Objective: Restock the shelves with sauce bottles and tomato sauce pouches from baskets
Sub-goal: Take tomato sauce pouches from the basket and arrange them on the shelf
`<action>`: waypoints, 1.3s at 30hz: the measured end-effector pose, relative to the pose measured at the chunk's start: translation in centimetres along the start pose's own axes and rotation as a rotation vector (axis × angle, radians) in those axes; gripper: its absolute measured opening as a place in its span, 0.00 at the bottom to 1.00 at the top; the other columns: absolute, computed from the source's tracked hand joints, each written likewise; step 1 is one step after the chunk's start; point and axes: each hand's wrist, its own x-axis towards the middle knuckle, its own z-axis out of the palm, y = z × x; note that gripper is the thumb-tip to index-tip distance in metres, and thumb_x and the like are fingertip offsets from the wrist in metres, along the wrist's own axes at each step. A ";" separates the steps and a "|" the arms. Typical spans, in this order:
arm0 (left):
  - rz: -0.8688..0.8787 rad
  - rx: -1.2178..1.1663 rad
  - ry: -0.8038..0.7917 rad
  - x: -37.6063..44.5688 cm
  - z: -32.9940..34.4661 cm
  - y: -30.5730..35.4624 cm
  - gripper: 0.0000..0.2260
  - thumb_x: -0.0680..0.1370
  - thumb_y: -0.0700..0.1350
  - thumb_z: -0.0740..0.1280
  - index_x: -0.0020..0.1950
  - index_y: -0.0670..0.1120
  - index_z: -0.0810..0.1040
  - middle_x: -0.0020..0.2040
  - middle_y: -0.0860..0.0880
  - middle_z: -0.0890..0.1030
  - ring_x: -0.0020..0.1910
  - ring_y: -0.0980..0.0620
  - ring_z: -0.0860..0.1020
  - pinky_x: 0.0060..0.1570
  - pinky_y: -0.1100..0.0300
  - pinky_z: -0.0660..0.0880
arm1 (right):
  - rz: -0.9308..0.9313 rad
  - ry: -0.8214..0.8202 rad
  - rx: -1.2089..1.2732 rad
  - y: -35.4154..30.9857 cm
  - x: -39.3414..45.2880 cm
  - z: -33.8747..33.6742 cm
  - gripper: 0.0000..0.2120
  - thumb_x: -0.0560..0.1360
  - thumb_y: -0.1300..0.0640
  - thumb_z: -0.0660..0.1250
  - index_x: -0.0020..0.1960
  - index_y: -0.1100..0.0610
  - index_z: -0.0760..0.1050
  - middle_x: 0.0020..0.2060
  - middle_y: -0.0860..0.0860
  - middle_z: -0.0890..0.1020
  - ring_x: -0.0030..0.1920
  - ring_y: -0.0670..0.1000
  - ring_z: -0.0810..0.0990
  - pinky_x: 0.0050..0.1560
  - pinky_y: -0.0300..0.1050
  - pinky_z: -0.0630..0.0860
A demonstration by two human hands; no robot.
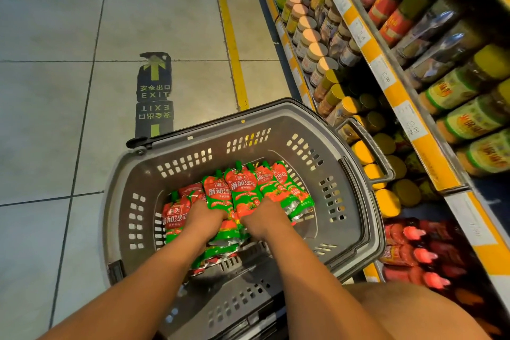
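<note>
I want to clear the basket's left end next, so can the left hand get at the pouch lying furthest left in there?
Probably yes. The leftmost tomato sauce pouch lies uncovered on top beside the left hand, which already grips pouches in the grey basket; the hand would have to let go first.

Grey tiled floor [55, 22], yellow line [230, 36], exit sticker [154, 91].

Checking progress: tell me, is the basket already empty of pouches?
No, red-and-green tomato sauce pouches fill the grey basket, both hands among them.
</note>
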 end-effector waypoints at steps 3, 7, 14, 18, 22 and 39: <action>-0.014 -0.034 0.043 -0.3 -0.4 0.4 0.03 0.73 0.42 0.72 0.46 0.44 0.82 0.40 0.44 0.86 0.40 0.43 0.85 0.48 0.45 0.83 | -0.004 -0.108 0.022 0.3 0.0 0.2 0.18 0.74 0.44 0.70 0.54 0.57 0.78 0.55 0.57 0.83 0.54 0.59 0.81 0.56 0.50 0.77; -0.007 -0.062 0.030 -0.4 -0.3 0.4 0.03 0.75 0.42 0.71 0.48 0.46 0.82 0.42 0.44 0.86 0.40 0.44 0.85 0.46 0.48 0.83 | 0.042 -0.088 -0.026 0.6 0.1 0.7 0.27 0.75 0.43 0.70 0.67 0.59 0.75 0.65 0.59 0.78 0.64 0.61 0.78 0.64 0.51 0.76; 0.012 -0.081 0.006 -0.4 -0.3 0.4 0.03 0.76 0.42 0.72 0.49 0.47 0.82 0.42 0.46 0.87 0.41 0.45 0.86 0.47 0.48 0.84 | 0.031 0.005 0.257 1.0 0.7 0.2 0.19 0.78 0.49 0.69 0.62 0.61 0.75 0.58 0.57 0.81 0.56 0.59 0.80 0.51 0.46 0.75; 0.046 -0.095 -0.054 -1.0 0.1 0.5 0.06 0.76 0.40 0.75 0.50 0.48 0.82 0.45 0.48 0.87 0.44 0.46 0.86 0.50 0.49 0.83 | 0.058 0.019 0.405 0.8 1.2 0.2 0.32 0.81 0.41 0.66 0.72 0.66 0.69 0.64 0.60 0.79 0.60 0.61 0.78 0.57 0.48 0.74; 0.083 -0.020 -0.067 -1.3 0.8 0.2 0.09 0.74 0.37 0.76 0.50 0.48 0.82 0.45 0.49 0.86 0.45 0.47 0.85 0.51 0.49 0.82 | 0.071 0.048 0.482 0.3 1.2 0.4 0.26 0.75 0.45 0.70 0.65 0.62 0.75 0.57 0.58 0.82 0.56 0.60 0.82 0.54 0.52 0.78; 0.105 -0.378 -0.103 -2.8 -0.1 1.5 0.08 0.78 0.38 0.71 0.56 0.41 0.82 0.45 0.40 0.88 0.41 0.40 0.87 0.42 0.50 0.82 | 0.161 -0.128 1.109 2.2 -3.3 -4.6 0.06 0.74 0.53 0.67 0.50 0.51 0.77 0.52 0.54 0.77 0.52 0.54 0.78 0.45 0.51 0.84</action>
